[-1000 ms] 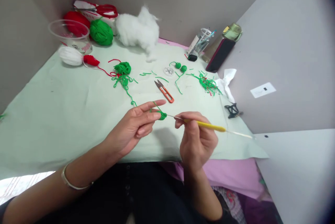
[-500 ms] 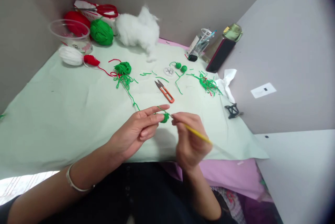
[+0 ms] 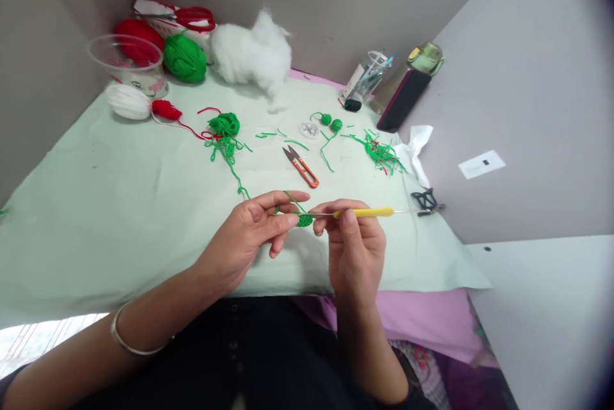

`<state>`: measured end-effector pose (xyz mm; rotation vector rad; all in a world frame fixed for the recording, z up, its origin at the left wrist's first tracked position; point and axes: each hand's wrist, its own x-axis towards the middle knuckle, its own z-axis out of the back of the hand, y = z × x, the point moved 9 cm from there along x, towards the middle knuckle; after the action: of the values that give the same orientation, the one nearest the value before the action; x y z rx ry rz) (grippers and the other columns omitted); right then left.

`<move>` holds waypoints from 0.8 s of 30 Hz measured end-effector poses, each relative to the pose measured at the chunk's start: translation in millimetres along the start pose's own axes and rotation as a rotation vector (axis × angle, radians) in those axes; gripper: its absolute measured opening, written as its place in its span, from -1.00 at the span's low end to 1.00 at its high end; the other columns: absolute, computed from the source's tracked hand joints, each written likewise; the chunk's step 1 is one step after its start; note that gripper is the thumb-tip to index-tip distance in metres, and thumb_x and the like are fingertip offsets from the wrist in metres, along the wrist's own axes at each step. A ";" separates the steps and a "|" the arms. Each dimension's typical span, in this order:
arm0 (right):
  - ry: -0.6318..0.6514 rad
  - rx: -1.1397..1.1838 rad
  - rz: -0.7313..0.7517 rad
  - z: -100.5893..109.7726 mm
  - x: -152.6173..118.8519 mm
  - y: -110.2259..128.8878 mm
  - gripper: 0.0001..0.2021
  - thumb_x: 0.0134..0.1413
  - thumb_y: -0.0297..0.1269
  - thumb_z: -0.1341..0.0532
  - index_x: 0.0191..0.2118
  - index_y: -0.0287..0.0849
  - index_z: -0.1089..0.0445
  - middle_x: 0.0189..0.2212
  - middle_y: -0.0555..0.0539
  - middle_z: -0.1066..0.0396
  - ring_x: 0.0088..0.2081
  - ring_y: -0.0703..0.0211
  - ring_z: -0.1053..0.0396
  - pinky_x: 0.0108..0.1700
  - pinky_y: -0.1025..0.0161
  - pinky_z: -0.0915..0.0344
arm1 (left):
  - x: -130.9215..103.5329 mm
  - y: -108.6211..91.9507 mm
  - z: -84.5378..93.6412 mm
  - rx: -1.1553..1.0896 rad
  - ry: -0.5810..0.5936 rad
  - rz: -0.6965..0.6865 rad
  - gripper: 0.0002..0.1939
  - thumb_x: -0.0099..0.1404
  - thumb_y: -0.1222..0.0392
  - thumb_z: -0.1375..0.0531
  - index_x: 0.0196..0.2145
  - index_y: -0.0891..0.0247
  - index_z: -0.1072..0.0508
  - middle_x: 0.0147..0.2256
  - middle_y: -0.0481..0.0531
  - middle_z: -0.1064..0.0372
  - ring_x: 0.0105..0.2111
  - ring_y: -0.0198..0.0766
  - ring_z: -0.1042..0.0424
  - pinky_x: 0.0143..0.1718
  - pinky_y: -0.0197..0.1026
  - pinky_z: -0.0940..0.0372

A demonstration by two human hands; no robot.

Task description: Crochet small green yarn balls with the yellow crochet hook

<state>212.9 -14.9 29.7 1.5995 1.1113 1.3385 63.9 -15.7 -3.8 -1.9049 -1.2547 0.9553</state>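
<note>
My left hand [image 3: 256, 231] pinches a small green crochet piece [image 3: 305, 220] between thumb and fingers, with green yarn running over its raised index finger. My right hand [image 3: 355, 244] grips a crochet hook [image 3: 367, 212] by its yellow handle. The hook lies nearly level, and its metal tip meets the green piece at the left fingertips. From the left hand a green strand leads back to a loose green yarn tangle [image 3: 225, 125] on the table. Just beyond the hands lie orange thread snips [image 3: 301, 167], blades apart.
Two small green crochet balls [image 3: 336, 125] and yarn scraps [image 3: 381, 153] lie beyond the snips. White stuffing [image 3: 252, 52], a green yarn ball [image 3: 185, 58], a clear tub [image 3: 127, 64] and red-handled scissors [image 3: 194, 18] stand at the back left. A phone [image 3: 403, 101] leans on a bottle [image 3: 425, 61] at right.
My right hand has turned, swinging the hook from a downward slant to nearly level. My left fingers have shifted slightly on the green piece, and more of the hook's metal shaft shows.
</note>
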 end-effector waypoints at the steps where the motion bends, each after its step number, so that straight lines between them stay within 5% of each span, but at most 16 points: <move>1: 0.004 0.007 0.004 -0.4 0.1 1.3 -0.82 0.41 -0.23 -0.19 -0.19 -0.12 -0.52 -0.31 -0.05 -0.63 -0.41 0.26 -0.51 -0.34 0.26 -0.48 | 0.1 -0.2 0.9 0.005 0.000 -0.002 -0.76 0.28 0.18 -0.41 -0.07 0.13 -0.68 -0.29 -0.11 -0.36 -0.63 -0.58 -0.22 -0.60 -0.34 -0.11; 6: 0.011 -0.228 0.120 -3.5 -6.8 18.8 -0.80 0.45 -0.32 -0.12 -0.13 -0.11 -0.51 -0.26 -0.04 -0.61 -0.37 0.25 -0.54 -0.29 0.22 -0.51 | -2.4 -2.2 6.8 0.105 -0.030 -0.046 -0.75 0.30 0.21 -0.39 -0.05 0.06 -0.68 -0.27 -0.13 -0.37 -0.61 -0.60 -0.28 -0.57 -0.39 -0.17; 11: 0.081 -0.629 0.504 -23.3 -28.7 39.8 -0.70 0.36 -0.51 -0.16 0.06 -0.04 -0.50 -0.19 -0.07 -0.59 -0.22 0.15 -0.56 -0.23 0.18 -0.54 | -6.2 -6.1 8.3 0.166 -0.109 -0.105 -0.56 0.26 0.21 -0.43 0.10 0.09 -0.58 -0.26 -0.10 -0.40 -0.60 -0.58 -0.27 -0.58 -0.41 -0.18; 14: 0.032 -0.828 0.691 -30.3 -39.4 43.1 -0.66 0.26 -0.53 -0.28 0.06 -0.01 -0.54 -0.10 -0.12 -0.57 -0.11 0.07 -0.56 -0.18 0.15 -0.54 | -3.7 5.0 0.5 -0.035 -0.045 0.025 -0.41 0.24 0.20 -0.44 0.22 0.19 -0.48 -0.40 -0.15 -0.34 -0.67 -0.59 -0.10 -0.66 -0.43 0.01; 18: -0.008 -0.539 0.486 -14.5 -22.7 35.8 -0.74 0.37 -0.46 -0.18 -0.02 -0.03 -0.57 -0.23 -0.08 -0.55 -0.25 0.15 -0.52 -0.25 0.15 -0.49 | -0.9 13.2 -6.0 -0.227 0.046 0.161 -0.56 0.32 0.25 -0.38 0.13 0.38 -0.53 -0.63 -0.31 0.02 -0.67 -0.58 0.19 -0.65 -0.43 0.16; 21: -0.031 -0.251 0.256 -3.8 -7.7 24.1 -0.78 0.42 -0.36 -0.14 -0.13 -0.08 -0.56 -0.32 -0.04 -0.53 -0.39 0.22 -0.44 -0.35 0.19 -0.42 | 0.3 7.6 -2.6 -0.211 0.039 0.112 -0.61 0.31 0.27 -0.38 0.10 0.29 -0.57 -0.55 -0.25 -0.12 -0.66 -0.61 0.18 -0.64 -0.42 0.18; 24: 0.015 -0.237 0.183 -8.5 -4.0 18.4 -0.82 0.40 -0.33 -0.19 -0.15 -0.09 -0.57 -0.29 -0.05 -0.56 -0.35 0.21 -0.45 -0.33 0.20 -0.44 | -0.8 5.4 -4.5 -0.121 0.044 0.077 -0.61 0.28 0.24 -0.41 0.07 0.18 -0.60 -0.37 -0.14 -0.33 -0.67 -0.67 0.05 -0.65 -0.39 0.20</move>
<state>206.9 -24.7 46.9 1.5450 0.7952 1.5417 70.0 -18.7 -5.7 -2.0697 -1.2466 0.8888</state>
